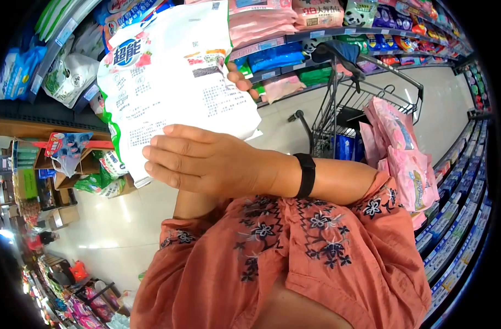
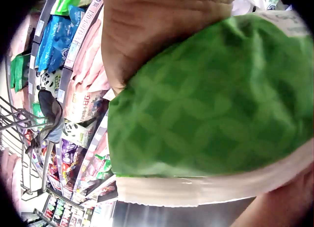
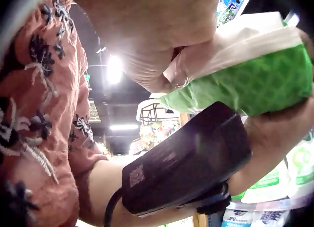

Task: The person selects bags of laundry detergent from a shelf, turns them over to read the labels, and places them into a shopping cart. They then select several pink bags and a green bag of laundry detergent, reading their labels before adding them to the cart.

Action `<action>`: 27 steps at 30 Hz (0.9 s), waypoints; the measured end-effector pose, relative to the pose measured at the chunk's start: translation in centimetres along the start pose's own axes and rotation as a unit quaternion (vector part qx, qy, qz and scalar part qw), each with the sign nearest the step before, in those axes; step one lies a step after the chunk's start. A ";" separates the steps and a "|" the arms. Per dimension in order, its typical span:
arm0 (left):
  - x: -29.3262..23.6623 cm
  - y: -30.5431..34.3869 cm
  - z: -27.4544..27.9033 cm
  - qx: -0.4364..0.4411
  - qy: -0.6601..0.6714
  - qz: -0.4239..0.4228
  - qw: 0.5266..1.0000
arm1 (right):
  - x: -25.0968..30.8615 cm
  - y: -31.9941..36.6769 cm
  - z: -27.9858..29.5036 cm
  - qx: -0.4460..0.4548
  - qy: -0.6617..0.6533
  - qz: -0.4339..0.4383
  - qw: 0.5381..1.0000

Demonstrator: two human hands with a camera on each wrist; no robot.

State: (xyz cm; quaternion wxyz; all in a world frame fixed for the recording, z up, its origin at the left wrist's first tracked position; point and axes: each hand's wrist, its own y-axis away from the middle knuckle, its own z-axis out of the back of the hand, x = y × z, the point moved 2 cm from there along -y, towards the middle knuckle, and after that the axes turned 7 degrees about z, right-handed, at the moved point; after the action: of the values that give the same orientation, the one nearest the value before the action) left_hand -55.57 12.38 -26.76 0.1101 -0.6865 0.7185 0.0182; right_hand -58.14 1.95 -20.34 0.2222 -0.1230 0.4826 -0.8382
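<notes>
A large white laundry detergent bag (image 1: 171, 82) with green sides is held up before my chest, its printed face toward me in the head view. Round its far right edge curl the fingers of my left hand (image 1: 240, 81); the rest of that hand is hidden behind the bag. My right hand (image 1: 209, 162) lies across the lower front, fingers stretched over the print. In the right wrist view its thumb side meets the pale bottom seam. The green side panel (image 2: 211, 104) fills much of the left wrist view, against my left palm.
A black wire shopping cart (image 1: 343, 109) stands to the right, with pink bags (image 1: 409, 175) heaped by it. Shelves of packaged goods (image 1: 261, 24) run along the far side. More shelves (image 1: 458, 219) line the right, and a wooden display (image 1: 53, 159) stands at left.
</notes>
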 end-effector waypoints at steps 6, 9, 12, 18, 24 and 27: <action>-0.4 0.2 0.6 0.039 0.006 0.036 0.999 | 1.0 0.2 -1.2 -0.002 -0.006 0.018 1.000; -0.5 0.3 1.3 0.026 -0.005 0.037 0.999 | 0.5 0.2 -1.1 -0.014 -0.019 0.020 1.000; -0.2 0.1 1.8 0.033 0.021 0.017 0.999 | 0.3 0.1 -1.6 -0.039 -0.021 0.013 0.999; -1.0 0.5 1.8 -0.063 -0.022 0.023 0.998 | -0.2 0.5 0.5 -0.034 -0.125 0.008 0.992; 1.0 0.8 -0.9 -0.105 -0.039 -0.020 0.994 | -1.2 0.9 3.6 -0.021 -0.062 -0.038 0.997; 1.1 1.1 -2.0 -0.052 -0.034 -0.009 0.998 | -1.6 1.5 3.5 -0.024 -0.045 -0.044 0.998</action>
State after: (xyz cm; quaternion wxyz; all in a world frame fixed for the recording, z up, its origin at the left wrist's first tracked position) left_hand -56.97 10.99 -25.11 0.0988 -0.6964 0.7065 0.0780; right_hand -54.91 -0.54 -19.83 0.2033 -0.1872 0.4860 -0.8291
